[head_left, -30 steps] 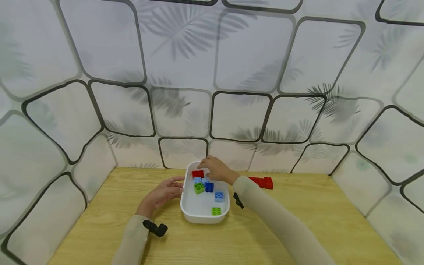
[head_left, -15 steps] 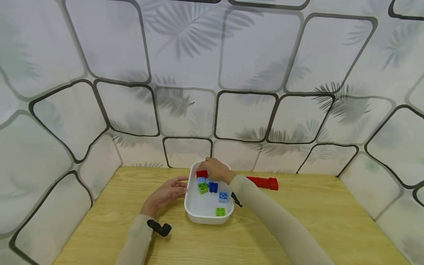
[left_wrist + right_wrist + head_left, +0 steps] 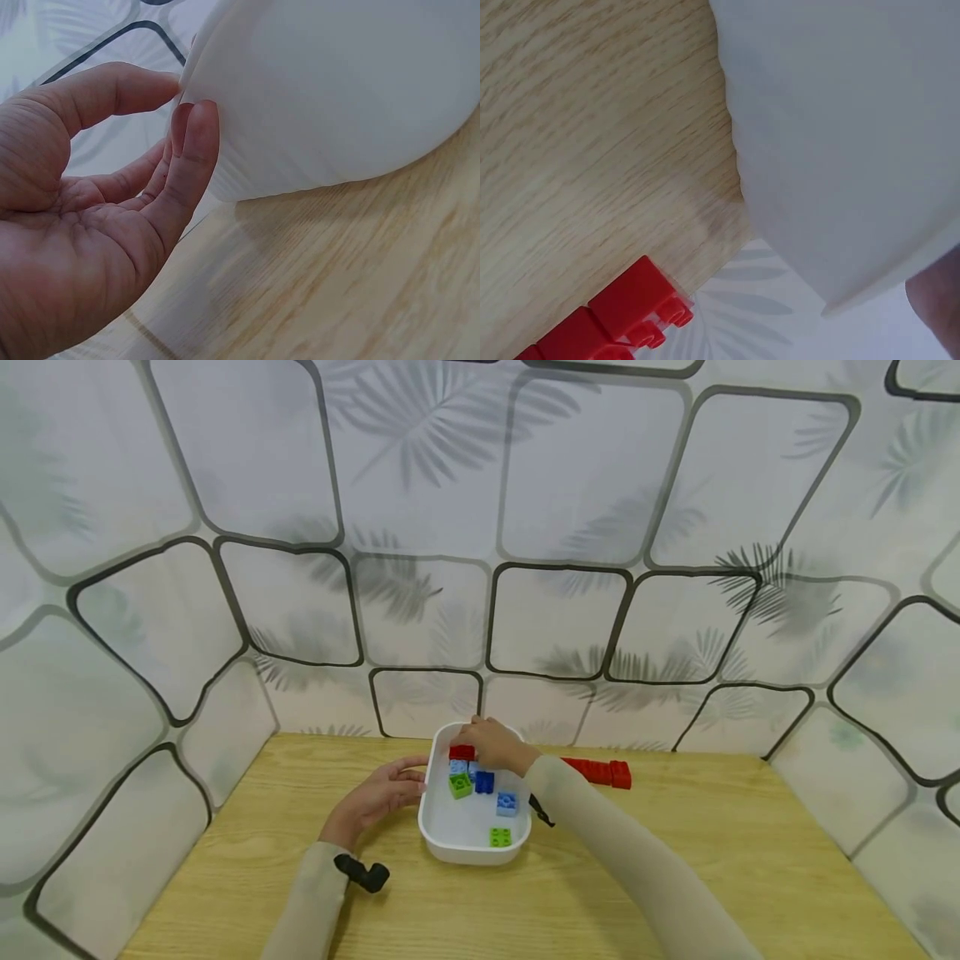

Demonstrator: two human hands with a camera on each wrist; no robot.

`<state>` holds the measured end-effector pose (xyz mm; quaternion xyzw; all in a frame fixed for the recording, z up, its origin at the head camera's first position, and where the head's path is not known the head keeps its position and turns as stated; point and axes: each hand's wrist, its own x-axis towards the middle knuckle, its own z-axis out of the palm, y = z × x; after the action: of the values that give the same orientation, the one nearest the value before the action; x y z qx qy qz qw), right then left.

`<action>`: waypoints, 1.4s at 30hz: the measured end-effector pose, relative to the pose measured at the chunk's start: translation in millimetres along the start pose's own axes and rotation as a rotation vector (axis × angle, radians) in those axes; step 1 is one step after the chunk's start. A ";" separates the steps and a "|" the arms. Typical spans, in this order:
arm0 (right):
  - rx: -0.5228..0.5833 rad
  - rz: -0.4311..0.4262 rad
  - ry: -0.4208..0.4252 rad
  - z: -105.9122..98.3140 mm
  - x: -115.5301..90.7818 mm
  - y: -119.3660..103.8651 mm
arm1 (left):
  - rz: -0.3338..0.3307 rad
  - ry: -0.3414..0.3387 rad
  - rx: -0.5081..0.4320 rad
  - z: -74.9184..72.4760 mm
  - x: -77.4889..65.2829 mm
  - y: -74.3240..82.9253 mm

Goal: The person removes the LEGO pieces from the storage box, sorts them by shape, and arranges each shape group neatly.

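Observation:
A white plastic tub (image 3: 468, 853) holds several toy building bricks. Inside, a red brick (image 3: 462, 752) lies at the far end, near light blue bricks (image 3: 458, 767), a green brick (image 3: 461, 786), a dark blue brick (image 3: 484, 782), another light blue brick (image 3: 506, 803) and a lime brick (image 3: 500, 837). My right hand (image 3: 495, 747) reaches in at the far end, fingers bent down beside the red brick. Its fingertips are hidden, so any grip is unclear. My left hand (image 3: 97, 195) touches the tub's outer left wall, thumb tip at the rim and fingers loosely bent.
To the tub's right, behind my right forearm, a row of joined red bricks (image 3: 600, 772) lies on the wooden table (image 3: 720, 860). A patterned curtain-like backdrop (image 3: 555, 627) surrounds the table at the back and sides. Both wrists carry black bands.
The whole view has shifted slightly, the tub appearing further right. My right hand's fingers have lowered and drawn closer to the red brick. The left hand keeps touching the tub.

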<state>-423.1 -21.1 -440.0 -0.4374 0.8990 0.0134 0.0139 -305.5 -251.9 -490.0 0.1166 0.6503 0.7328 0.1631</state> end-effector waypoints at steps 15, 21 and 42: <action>0.007 -0.048 -0.048 -6.2 -8.1 4.8 | -0.018 -0.006 -0.010 3.1 2.0 2.0; -0.058 -0.068 -0.048 -6.2 -14.1 13.1 | -0.011 0.000 -0.016 1.3 3.3 1.0; 0.256 0.102 -0.165 -2.6 -23.4 24.7 | -0.017 0.012 -0.007 -0.1 -0.8 1.1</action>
<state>-428.1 12.5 -436.2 -0.3834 0.9102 -0.0645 0.1426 -304.9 -252.4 -488.9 0.1062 0.6497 0.7342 0.1658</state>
